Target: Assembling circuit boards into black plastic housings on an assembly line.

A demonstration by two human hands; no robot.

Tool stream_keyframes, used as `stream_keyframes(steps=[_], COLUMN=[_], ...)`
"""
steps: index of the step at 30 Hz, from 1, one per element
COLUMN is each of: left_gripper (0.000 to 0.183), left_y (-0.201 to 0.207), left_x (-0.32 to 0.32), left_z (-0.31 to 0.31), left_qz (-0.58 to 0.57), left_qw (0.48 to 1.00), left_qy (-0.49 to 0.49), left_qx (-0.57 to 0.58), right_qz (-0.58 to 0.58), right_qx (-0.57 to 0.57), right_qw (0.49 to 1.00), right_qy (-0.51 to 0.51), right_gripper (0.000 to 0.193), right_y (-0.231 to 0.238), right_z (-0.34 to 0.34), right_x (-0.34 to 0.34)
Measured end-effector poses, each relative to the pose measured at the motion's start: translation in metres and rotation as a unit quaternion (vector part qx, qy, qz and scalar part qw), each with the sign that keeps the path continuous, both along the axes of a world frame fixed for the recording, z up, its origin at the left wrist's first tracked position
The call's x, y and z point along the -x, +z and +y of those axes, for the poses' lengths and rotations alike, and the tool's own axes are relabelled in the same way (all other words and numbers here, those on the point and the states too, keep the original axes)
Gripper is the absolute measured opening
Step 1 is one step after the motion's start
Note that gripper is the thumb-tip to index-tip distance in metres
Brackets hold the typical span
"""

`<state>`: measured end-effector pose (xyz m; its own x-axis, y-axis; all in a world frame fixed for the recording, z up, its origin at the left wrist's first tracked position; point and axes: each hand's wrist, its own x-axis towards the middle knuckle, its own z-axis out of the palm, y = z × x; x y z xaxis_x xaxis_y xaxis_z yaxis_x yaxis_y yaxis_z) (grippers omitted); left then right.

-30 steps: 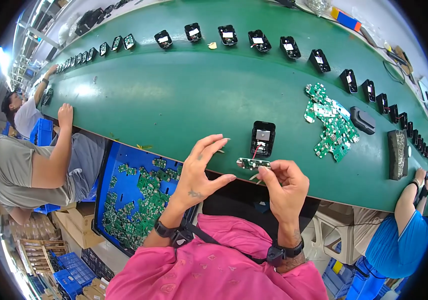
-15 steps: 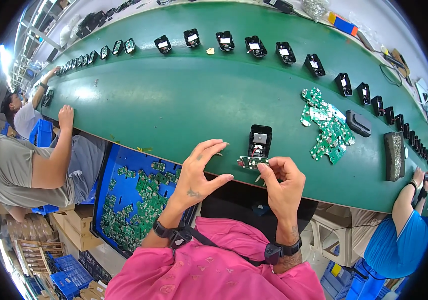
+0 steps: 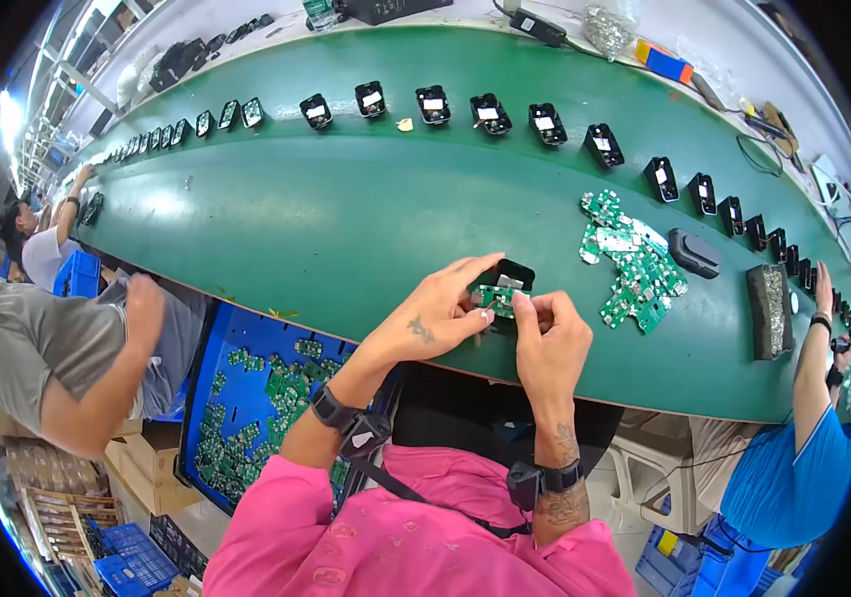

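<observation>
Two hands (image 3: 432, 310) (image 3: 553, 343), green circuit board (image 3: 497, 298), black case (image 3: 517, 271)

You are facing a smooth, glossy green surface (image 3: 395, 209), while your circuit board (image 3: 498, 298) is looking glossy, the black plastic housing (image 3: 516, 271) smooth, your pink cloth shirt (image 3: 415, 552) matt, and the dark block (image 3: 771, 313) rough.

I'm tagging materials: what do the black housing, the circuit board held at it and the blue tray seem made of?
Black housing: probably smooth moulded plastic, judging by its rounded corners.
Circuit board: likely coated laminate; green surface with small metallic-looking parts.
Blue tray: apparently plastic, evenly coloured, though painted metal is possible.
</observation>
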<state>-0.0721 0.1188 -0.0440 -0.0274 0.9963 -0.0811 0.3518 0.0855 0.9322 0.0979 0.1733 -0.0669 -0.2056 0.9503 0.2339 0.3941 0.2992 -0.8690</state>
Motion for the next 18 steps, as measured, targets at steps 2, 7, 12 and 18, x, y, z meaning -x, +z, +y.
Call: stream_keyframes(steps=[2,7,12,18], left_gripper=[0.059,0.052,0.049,0.047], left_y=[-0.009,-0.013,-0.011,-0.01], left_x=[-0.002,-0.012,-0.021,-0.036], left_z=[0.006,0.002,-0.005,-0.012], left_qz=[-0.102,-0.165,-0.23,-0.259], left_qw=[0.994,0.985,0.971,0.96], left_qy=[0.014,0.048,0.066,0.11], left_qx=[-0.034,-0.019,0.006,0.005], right_qz=[0.013,0.086,0.109,0.096], right_qx=[0.032,0.082,0.077,-0.071], right_qw=[0.999,0.993,0.991,0.993], right_qy=[0.0,0.003,0.022,-0.014], right_gripper=[0.026,0.026,0.027,0.013], right_y=[0.001,0.009,0.004,0.003], right_z=[-0.001,-0.005,-0.006,-0.01], right_x=[0.001,0.0,-0.005,-0.012])
